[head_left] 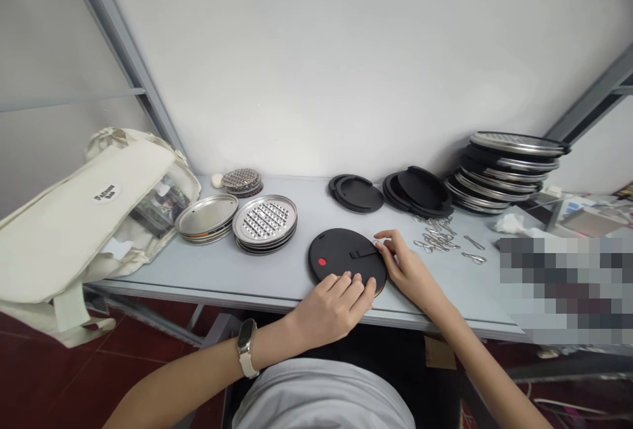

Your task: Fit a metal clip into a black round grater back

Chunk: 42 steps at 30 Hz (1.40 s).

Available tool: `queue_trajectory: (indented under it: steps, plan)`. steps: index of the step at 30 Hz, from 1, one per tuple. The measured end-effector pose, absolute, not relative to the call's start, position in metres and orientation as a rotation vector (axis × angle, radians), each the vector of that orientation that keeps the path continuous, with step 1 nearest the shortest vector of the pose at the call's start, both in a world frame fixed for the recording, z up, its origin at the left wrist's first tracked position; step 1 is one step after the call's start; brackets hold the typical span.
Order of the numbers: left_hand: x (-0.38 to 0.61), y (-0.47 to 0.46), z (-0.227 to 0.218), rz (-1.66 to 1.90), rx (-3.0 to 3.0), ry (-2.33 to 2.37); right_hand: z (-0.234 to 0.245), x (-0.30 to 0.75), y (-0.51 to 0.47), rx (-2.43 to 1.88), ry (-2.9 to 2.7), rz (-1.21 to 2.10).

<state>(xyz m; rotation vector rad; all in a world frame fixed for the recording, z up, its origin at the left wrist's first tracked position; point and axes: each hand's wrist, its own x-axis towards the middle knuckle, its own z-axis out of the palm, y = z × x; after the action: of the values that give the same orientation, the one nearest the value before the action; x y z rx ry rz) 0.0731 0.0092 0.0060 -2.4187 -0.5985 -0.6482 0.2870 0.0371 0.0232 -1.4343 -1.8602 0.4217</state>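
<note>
A round black plastic disc (341,254) with a red dot and a small raised clip lies flat on the pale grey table (237,277), close to its front edge. My left hand (333,307), with a white-strapped band on the wrist, rests on the disc's near edge, fingers over the black surface. My right hand (400,264) grips the disc's right rim between thumb and fingertips. Beside that hand lies a small heap of metal clips (435,234).
Stacks of perforated steel grater discs (264,221) and plain steel trays (206,217) stand left of centre, with black lids (418,192) and a tall mixed stack (504,172) behind. A cream canvas bag (84,218) hangs over the left end. A pixelated patch covers the right side.
</note>
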Motion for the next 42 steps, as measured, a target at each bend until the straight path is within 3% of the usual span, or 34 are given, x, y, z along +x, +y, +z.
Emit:
queue_trajectory:
  steps: [42]
  plan:
    - [0.0738,0.0084,0.0079,-0.698,-2.435,-0.616,0.0253,0.2839,0.0358,-1.479,-1.901,0.275]
